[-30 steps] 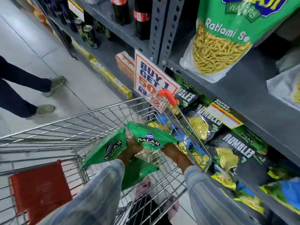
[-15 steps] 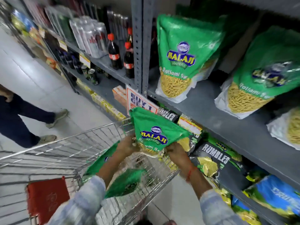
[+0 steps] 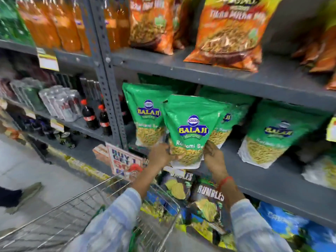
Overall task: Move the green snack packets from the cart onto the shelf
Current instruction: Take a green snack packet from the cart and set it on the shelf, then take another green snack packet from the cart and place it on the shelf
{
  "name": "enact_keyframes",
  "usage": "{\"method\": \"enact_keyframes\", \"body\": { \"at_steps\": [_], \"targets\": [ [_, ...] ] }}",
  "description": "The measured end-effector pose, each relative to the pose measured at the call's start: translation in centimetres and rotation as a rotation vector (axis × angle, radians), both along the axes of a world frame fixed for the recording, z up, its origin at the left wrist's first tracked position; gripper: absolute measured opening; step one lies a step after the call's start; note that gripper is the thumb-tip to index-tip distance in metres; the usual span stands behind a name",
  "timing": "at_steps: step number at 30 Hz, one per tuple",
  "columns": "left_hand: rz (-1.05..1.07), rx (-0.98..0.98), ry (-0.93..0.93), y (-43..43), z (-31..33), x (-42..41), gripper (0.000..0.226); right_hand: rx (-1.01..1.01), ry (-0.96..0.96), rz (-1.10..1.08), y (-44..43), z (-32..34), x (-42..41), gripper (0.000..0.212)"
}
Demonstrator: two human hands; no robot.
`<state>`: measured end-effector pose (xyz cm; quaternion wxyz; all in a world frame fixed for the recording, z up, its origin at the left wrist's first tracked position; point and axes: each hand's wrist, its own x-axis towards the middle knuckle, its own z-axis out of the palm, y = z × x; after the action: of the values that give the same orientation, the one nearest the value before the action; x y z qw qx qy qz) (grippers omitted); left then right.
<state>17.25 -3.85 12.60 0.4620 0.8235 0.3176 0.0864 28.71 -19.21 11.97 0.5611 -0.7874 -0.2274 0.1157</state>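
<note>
Head view: since half a second ago I've lifted the glossy green plastic snack packet (image 3: 189, 131) out of the wire metal cart (image 3: 101, 202) and up to the grey steel shelf (image 3: 254, 171); my left hand (image 3: 161, 155) and right hand (image 3: 214, 157) are each clamped on a bottom corner, its base at the shelf's near edge, so placement is nearly done. It's a soft, crinkly upright pouch with a clear window showing yellow sev, overlapping two matching green packets standing behind it (image 3: 145, 115). More green film shows low in the cart, so I judge more trips remain.
</note>
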Motion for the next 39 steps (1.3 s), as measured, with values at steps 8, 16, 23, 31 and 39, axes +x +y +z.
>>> {"method": "enact_keyframes", "body": {
  "at_steps": [8, 16, 23, 31, 39],
  "targets": [
    [-0.023, 0.010, -0.002, -2.3, -1.5, 5.2, 0.052, 0.129, 0.095, -0.145, -1.2, -1.5, 4.0, 0.045],
    [0.078, -0.198, -0.181, -3.4, -4.2, -2.4, 0.056, 0.314, -0.167, -0.450, 0.1, -3.7, -5.3, 0.049],
    [0.413, -0.259, -0.074, -2.6, -11.6, -16.3, 0.031, 0.057, 0.049, -0.031, 3.9, -11.7, -15.9, 0.044],
    [0.787, -0.563, 0.275, -1.1, -20.4, -30.4, 0.023, -0.489, 0.258, 0.491, 8.0, -20.6, -20.7, 0.044],
    [0.650, -0.888, 0.313, -1.8, -24.9, -32.9, 0.034, -0.731, 0.782, 0.639, 9.0, -23.1, -20.5, 0.024]
  ]
}}
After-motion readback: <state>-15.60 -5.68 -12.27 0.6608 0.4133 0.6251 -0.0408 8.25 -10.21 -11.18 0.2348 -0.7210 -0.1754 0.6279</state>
